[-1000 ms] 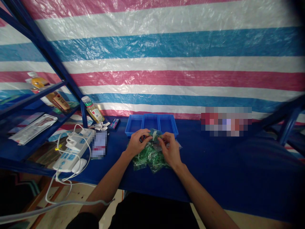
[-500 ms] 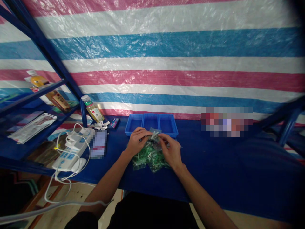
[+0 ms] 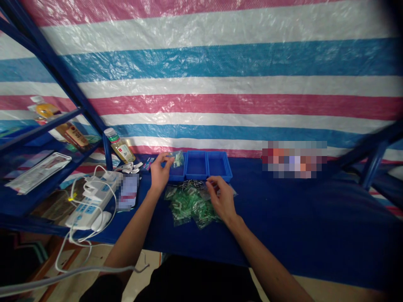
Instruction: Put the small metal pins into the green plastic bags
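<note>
My left hand pinches a small clear plastic bag with pale green-white pieces inside. It holds the bag over the left one of three joined blue trays. My right hand is at the right side of a pile of clear bags with green contents, its fingers bent and the thumb apart from them. Beside its fingertips, small dark and silvery pieces lie at the top of the pile; their kind is too small to tell.
Left on the blue table are a power strip with white cables, a phone and a drink bottle. A blue metal frame rises at the left. A blurred-out item sits at the back right.
My hands were together over the pile at a small clear bag. My left hand has moved left and up with the bag to the left tray; my right stays by the pile.
</note>
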`<state>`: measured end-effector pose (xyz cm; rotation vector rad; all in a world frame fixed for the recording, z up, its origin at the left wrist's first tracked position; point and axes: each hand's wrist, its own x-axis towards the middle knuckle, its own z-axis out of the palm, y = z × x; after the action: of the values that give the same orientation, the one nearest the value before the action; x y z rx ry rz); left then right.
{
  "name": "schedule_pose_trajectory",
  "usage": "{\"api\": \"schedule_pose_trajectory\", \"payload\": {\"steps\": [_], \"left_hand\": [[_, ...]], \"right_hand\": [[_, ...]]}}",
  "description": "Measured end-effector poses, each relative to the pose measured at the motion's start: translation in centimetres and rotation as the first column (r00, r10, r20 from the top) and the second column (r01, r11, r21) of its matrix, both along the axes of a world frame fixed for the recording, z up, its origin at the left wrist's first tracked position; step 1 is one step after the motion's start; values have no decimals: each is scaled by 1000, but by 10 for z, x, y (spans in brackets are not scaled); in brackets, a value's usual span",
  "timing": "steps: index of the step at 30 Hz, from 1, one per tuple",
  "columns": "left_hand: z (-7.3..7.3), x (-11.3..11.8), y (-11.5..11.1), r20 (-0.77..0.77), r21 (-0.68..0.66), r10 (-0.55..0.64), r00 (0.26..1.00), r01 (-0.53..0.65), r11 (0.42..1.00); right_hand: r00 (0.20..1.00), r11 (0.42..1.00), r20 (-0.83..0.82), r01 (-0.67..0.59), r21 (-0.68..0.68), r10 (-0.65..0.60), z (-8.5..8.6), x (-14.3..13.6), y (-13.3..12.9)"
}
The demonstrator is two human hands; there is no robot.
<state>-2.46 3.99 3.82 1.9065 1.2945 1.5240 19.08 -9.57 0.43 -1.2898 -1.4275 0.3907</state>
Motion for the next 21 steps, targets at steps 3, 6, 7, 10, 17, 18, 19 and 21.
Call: {"api": "schedule_pose_trajectory", "payload": {"steps": [3, 6, 7, 10, 17, 18, 19, 21], "left_hand": [[9, -14, 32, -184, -112, -46, 982, 25, 993], [11, -20, 47, -379, -114, -7, 925, -39, 993], [11, -20, 46, -409, -73, 29, 912, -64, 995], [8, -16, 30, -440, 27, 55, 897, -48, 998], [-10, 2, -29, -566, -66, -313, 763, 336, 940], [-14, 4, -34, -581, -69, -315, 750, 339, 938], [-18, 5, -37, -600, -62, -302, 741, 333, 941], [-25, 7, -41, -636, -40, -277, 720, 328, 944]], "right_hand": [[999, 999, 18, -38, 8, 37, 0, -1, 1], [999, 999, 26, -48, 9, 48, 1, -1, 1], [999, 999, 26, -39, 9, 39, 1, 0, 1], [1000, 1000, 24, -6, 13, 6, 1, 3, 1], [984, 996, 159, 71, 48, -78, -1, 12, 6], [979, 995, 177, 94, 44, -100, -1, 14, 7], [974, 993, 192, 113, 40, -119, -1, 16, 8], [968, 990, 207, 138, 33, -142, -1, 19, 9]]}}
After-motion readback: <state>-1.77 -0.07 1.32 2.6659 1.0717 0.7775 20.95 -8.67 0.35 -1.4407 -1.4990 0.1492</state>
